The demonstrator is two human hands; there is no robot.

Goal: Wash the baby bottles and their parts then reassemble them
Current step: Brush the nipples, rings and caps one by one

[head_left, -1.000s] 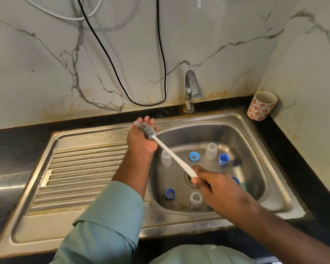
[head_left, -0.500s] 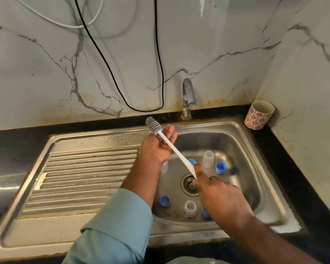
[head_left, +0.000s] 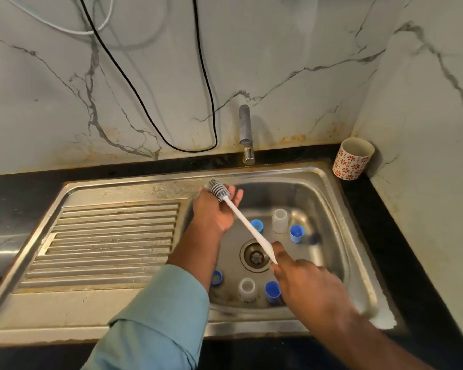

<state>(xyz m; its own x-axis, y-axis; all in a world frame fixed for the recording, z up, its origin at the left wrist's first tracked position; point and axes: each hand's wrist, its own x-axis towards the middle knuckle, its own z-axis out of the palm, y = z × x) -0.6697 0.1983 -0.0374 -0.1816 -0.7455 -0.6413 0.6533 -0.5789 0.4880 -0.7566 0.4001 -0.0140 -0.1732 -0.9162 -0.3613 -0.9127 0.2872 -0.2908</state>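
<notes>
My right hand point(head_left: 308, 287) grips the end of a white bottle brush point(head_left: 247, 225) over the sink basin point(head_left: 329, 198). The brush's grey bristle head lies across the palm of my left hand point(head_left: 214, 212), whose fingers are straight. In the basin stand two clear baby bottles point(head_left: 280, 220) point(head_left: 247, 289). Around them lie blue caps and rings point(head_left: 296, 233) point(head_left: 257, 225) point(head_left: 272, 291) point(head_left: 216, 277), partly hidden by my arms.
A steel tap point(head_left: 245, 129) rises behind the basin, and a drain point(head_left: 255, 255) sits at its middle. The ribbed drainboard point(head_left: 110, 241) lies to the left. A red-flowered cup point(head_left: 352, 158) stands on the black counter at the back right. Cables point(head_left: 150, 102) hang on the marble wall.
The brush head has slid back along my left palm, after sticking out past the hand half a second ago. The view has shifted down and right a little.
</notes>
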